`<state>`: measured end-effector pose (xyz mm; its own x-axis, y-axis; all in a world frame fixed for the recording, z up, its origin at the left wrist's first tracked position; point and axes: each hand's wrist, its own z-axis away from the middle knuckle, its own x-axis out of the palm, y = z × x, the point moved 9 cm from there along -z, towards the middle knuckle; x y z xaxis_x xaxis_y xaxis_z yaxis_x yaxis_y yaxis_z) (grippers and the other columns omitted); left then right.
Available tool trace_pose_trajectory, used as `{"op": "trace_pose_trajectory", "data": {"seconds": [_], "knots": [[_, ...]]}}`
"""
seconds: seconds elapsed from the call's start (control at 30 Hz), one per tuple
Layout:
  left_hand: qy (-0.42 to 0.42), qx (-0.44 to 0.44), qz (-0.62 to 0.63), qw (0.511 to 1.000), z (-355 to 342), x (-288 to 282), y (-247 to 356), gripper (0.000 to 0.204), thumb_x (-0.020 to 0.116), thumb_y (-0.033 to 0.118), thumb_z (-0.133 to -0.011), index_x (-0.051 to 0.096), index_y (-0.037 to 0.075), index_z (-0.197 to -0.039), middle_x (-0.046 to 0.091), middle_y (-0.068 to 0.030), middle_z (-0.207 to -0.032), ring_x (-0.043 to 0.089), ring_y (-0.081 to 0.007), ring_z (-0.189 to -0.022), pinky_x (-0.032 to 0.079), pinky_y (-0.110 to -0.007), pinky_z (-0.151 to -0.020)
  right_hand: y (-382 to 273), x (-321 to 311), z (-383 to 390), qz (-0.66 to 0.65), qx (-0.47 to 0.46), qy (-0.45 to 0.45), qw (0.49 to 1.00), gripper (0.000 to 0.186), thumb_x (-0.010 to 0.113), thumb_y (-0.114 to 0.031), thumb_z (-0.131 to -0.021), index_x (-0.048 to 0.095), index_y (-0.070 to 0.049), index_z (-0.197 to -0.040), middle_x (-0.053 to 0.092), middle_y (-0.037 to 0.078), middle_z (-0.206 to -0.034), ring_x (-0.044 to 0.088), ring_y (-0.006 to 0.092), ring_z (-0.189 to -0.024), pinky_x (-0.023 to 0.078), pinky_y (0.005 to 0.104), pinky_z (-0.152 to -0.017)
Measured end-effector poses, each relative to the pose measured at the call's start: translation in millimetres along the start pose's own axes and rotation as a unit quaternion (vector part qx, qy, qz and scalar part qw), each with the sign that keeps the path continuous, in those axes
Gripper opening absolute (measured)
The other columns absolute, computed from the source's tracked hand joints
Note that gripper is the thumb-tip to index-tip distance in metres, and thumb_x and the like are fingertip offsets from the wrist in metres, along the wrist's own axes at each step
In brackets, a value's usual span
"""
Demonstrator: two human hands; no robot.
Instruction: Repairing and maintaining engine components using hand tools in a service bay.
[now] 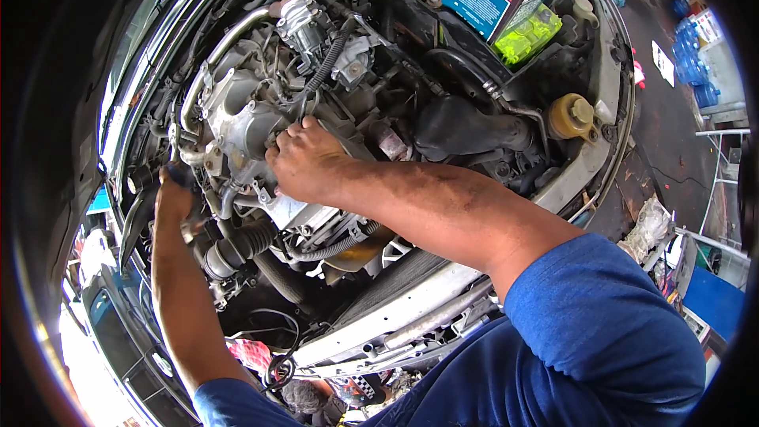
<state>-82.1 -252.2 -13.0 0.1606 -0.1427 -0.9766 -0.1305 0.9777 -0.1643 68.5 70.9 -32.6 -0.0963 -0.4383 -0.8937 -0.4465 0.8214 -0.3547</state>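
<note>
My bare hands are both in an open engine bay, on the metal engine point(247, 130). My right hand point(304, 160) rests on the engine's middle, its fingers curled down around a part that the hand itself hides. At the engine's left side, my left hand point(174, 196) is closed near a small dark blue thing, too blurred to name. Close to it run metal pipes point(190, 115) and hose fittings. Just beyond my right hand, a ribbed black hose point(326, 63) leads up to a silver metal housing point(299, 20). Below the hands lies a ribbed intake duct point(241, 245).
A blue and white carton point(478, 0) stands at the bay's far right, beside bright yellow-green packaging point(528, 35). A yellowed fluid reservoir point(571, 115) sits near the right fender. The car's front crossmember point(395, 320) runs below my right arm. Blue water bottles point(692, 55) stand beyond.
</note>
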Motion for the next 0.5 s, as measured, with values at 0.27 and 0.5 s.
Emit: {"op": "trace_pose_trajectory", "data": {"seconds": [0.27, 0.5], "knots": [[-0.011, 0.031, 0.099, 0.995, 18, -2, 40, 0.082, 0.065, 0.011, -0.077, 0.029, 0.0, -0.151, 0.065, -0.0221, -0.119, 0.065, -0.0331, -0.108, 0.049, -0.039, -0.096, 3, -3, 2, -0.01, -0.022, 0.04, 0.999, 0.033, 0.057, -0.027, -0.089, 0.07, -0.002, -0.106, 0.07, 0.016, -0.103, 0.064, 0.0288, -0.099, 0.041, 0.0467, -0.09], [0.043, 0.167, 0.068, 0.983, 0, -9, -22, 0.059, 0.057, 0.013, -0.087, 0.042, 0.006, -0.143, 0.065, -0.0285, -0.117, 0.063, -0.0432, -0.111, 0.05, -0.045, -0.096, -19, -6, -3, -0.022, -0.029, 0.026, 0.999, 0.049, 0.075, -0.046, -0.079, 0.068, -0.003, -0.103, 0.069, 0.013, -0.1, 0.064, 0.0286, -0.099, 0.044, 0.0448, -0.089]]}}
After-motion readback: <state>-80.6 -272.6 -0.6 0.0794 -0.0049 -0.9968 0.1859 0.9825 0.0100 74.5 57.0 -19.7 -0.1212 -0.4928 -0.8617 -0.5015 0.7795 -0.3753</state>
